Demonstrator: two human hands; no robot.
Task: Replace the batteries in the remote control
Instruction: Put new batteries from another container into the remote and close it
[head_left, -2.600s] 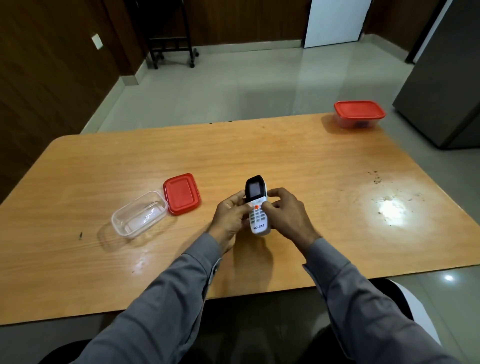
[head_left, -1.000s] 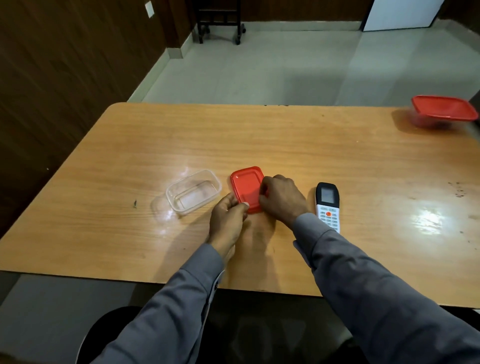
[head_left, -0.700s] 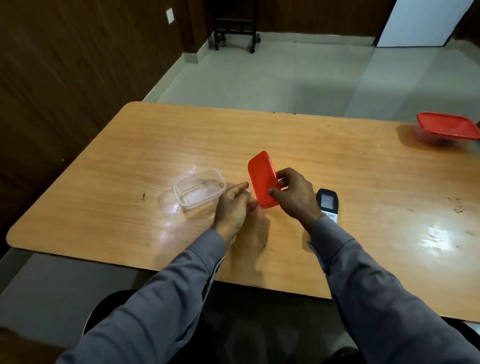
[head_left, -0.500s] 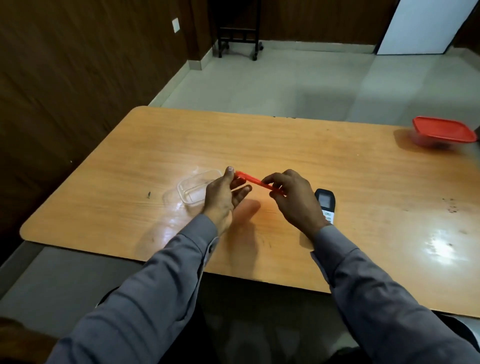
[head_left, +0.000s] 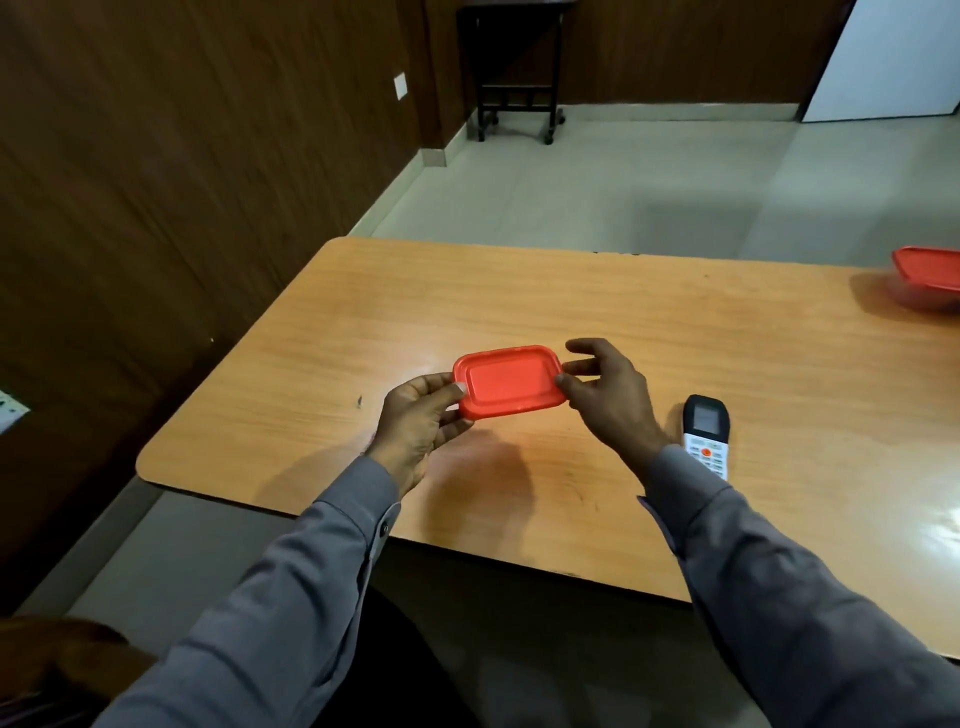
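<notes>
A: From the head camera, a red lid (head_left: 509, 382) is held flat over the wooden table (head_left: 675, 338), close to the near left corner.

B: How is it gripped?

A: Its left end is pinched by the left hand (head_left: 418, 423), thumb on top and fingers curled beneath. Its right end is touched by the thumb and a fingertip of the right hand (head_left: 610, 397), with the remaining fingers spread loosely above it.

B: And the remote (head_left: 706, 434)?

A: It is laid face up on the table, just right of the right wrist, dark screen end pointing far, its near end hidden by the grey sleeve (head_left: 753, 561). It is touched by neither hand.

B: Anything further out?

A: A red-lidded container (head_left: 930, 275) is seen at the far right edge, well apart from the hands. No battery can be made out.
</notes>
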